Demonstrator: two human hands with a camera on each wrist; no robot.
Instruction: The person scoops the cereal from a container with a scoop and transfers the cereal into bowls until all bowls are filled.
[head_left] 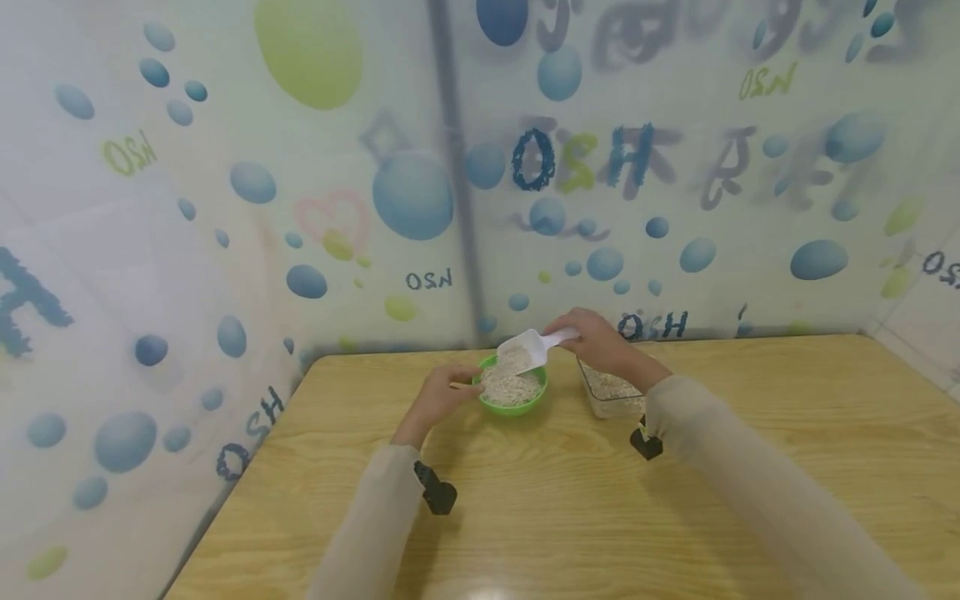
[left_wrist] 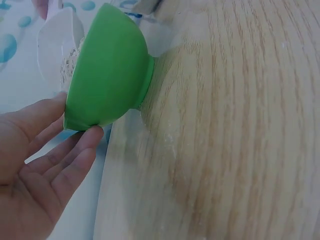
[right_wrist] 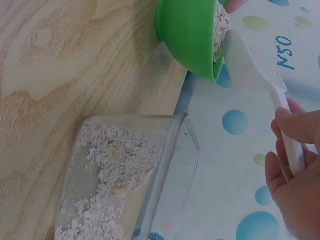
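A green bowl (head_left: 510, 410) filled with oats (head_left: 507, 388) stands on the wooden table. My left hand (head_left: 442, 393) pinches its rim from the left, thumb at the edge and fingertips under the outer wall, as the left wrist view shows. My right hand (head_left: 592, 337) grips the handle of a white scoop (head_left: 534, 348), fingers curled round it in the right wrist view. Tilted over the bowl, the scoop has oats in it, with its lip down close to the heap. Right of the bowl, under my right forearm, sits a clear container (right_wrist: 170, 150) of oats.
The wooden table (head_left: 540, 500) runs back to a wall (head_left: 675, 208) printed with blue and green dots. A dark wrist strap mount (head_left: 438, 493) sits on my left sleeve, another mount (head_left: 647, 442) on my right.
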